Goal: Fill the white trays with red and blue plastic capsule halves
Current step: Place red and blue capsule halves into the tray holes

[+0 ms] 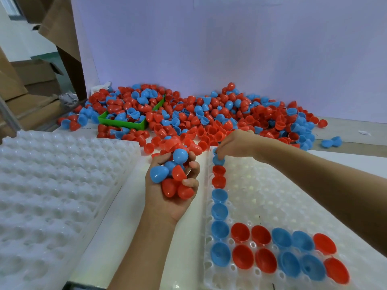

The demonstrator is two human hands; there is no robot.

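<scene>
A white tray (261,185) with round holes lies at the right. Its left column and two near rows hold red and blue capsule halves, open side up. My right hand (234,143) is at the tray's far left corner, fingers pinched on a blue capsule half (217,160) at the top of the column. My left hand (171,185), palm up between the two trays, cups a handful of capsule halves (173,176), red and blue. A big loose pile of capsule halves (209,116) covers the table behind.
A stack of white dimpled trays (52,185) sits at the left. A green bin (123,122) stands half buried in the pile. Cardboard boxes (31,80) are at the far left. A pale wall (230,49) closes the back.
</scene>
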